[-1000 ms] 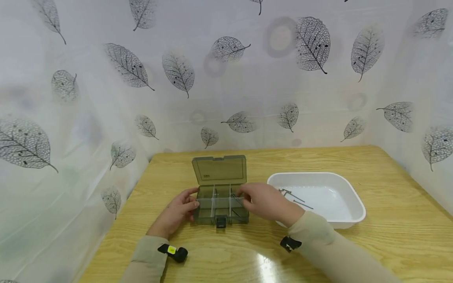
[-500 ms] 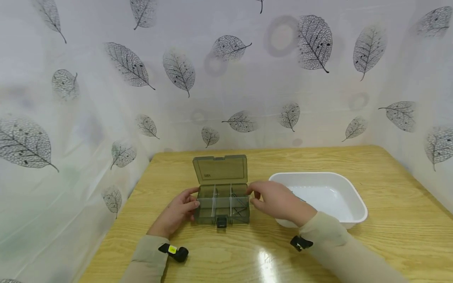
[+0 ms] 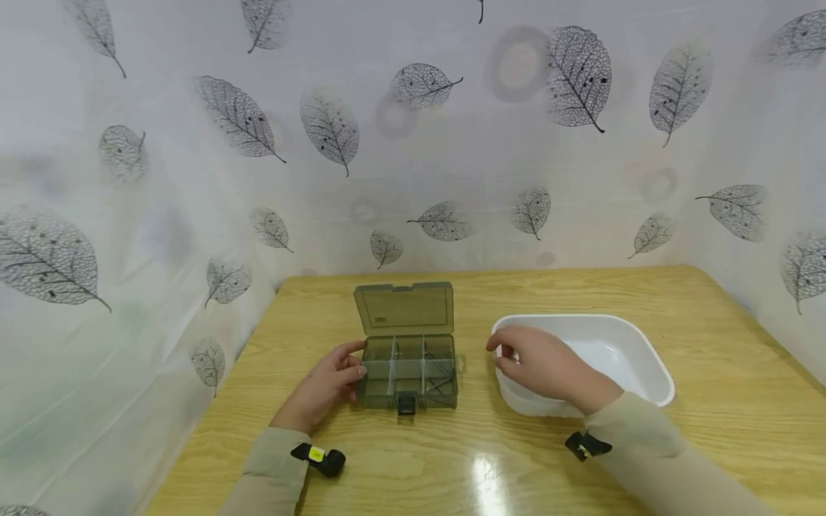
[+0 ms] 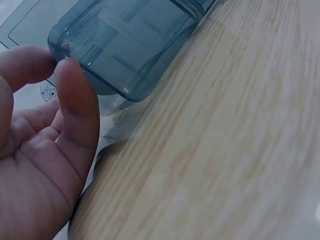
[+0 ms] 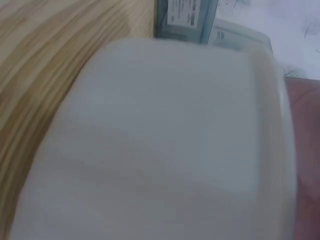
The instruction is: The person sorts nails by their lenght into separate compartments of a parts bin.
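A smoky see-through compartment box (image 3: 408, 370) stands on the table with its lid (image 3: 405, 309) raised. Several thin, dark nail-like pieces (image 3: 440, 385) lie in its right-hand compartments. My left hand (image 3: 328, 381) holds the box at its left end; in the left wrist view, thumb and index finger pinch the box's corner (image 4: 75, 47). Over the left rim of a white tray (image 3: 648, 351) hovers my right hand (image 3: 548, 364), its fingers loosely bent with nothing visible between them. That hand hides part of the tray's inside.
The wooden table (image 3: 400, 466) reaches back to a pale curtain (image 3: 452, 143) printed with leaves, which also hangs along the sides. A label (image 5: 184, 12) shows on the box in the right wrist view, beyond the tray's outer wall (image 5: 150, 140).
My right hand has left the box's right compartments and moved right to the tray. More of the nail-like pieces in the box now show. My left hand stays at the box.
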A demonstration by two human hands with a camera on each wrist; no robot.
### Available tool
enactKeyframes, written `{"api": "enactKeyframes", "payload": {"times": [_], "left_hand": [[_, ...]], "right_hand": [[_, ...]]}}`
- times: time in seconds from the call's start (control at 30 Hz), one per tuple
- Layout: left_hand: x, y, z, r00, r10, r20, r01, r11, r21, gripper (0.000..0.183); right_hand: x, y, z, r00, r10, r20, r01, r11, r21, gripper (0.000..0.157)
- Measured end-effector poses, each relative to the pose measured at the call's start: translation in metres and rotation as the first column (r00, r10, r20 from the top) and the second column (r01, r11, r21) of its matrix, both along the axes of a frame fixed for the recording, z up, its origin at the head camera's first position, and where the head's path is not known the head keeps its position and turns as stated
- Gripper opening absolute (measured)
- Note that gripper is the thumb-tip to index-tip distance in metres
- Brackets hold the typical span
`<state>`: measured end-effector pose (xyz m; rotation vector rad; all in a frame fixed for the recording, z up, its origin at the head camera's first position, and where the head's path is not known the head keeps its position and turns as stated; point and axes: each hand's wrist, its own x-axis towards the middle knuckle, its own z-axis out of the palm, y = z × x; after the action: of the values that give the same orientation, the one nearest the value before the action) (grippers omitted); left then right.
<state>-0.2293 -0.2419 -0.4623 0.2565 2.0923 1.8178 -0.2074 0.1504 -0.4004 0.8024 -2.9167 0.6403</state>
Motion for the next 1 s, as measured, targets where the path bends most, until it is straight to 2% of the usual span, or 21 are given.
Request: {"api": "enactKeyframes", "payload": {"times": [0.23, 0.47, 0.83, 1.0], "left_hand": [[0.000, 0.001, -0.001, 1.000, 0.019, 0.002, -0.019, 1.000, -0.016, 0.059], [0.000, 0.001, -0.001, 1.000, 0.022, 0.000, -0.022, 0.999, -0.026, 0.059], [0.001, 0.001, 0.001, 1.000, 0.006, -0.001, -0.006, 1.000, -0.027, 0.059], [0.001, 0.002, 0.001, 1.000, 0.010, 0.001, -0.010, 1.000, -0.028, 0.059]], "right_hand": [[-0.001, 0.032, -0.008, 0.999, -0.043, 0.007, 0.043, 0.999, -0.019, 0.020], [-0.003, 0.060, -0.016, 0.991, -0.112, 0.067, 0.110, 0.993, 0.030, 0.022], [-0.006, 0.081, -0.026, 0.979, -0.162, 0.123, 0.150, 0.983, 0.102, 0.023], [-0.009, 0.087, -0.034, 0.979, -0.143, 0.145, 0.127, 0.985, 0.113, 0.019]]}}
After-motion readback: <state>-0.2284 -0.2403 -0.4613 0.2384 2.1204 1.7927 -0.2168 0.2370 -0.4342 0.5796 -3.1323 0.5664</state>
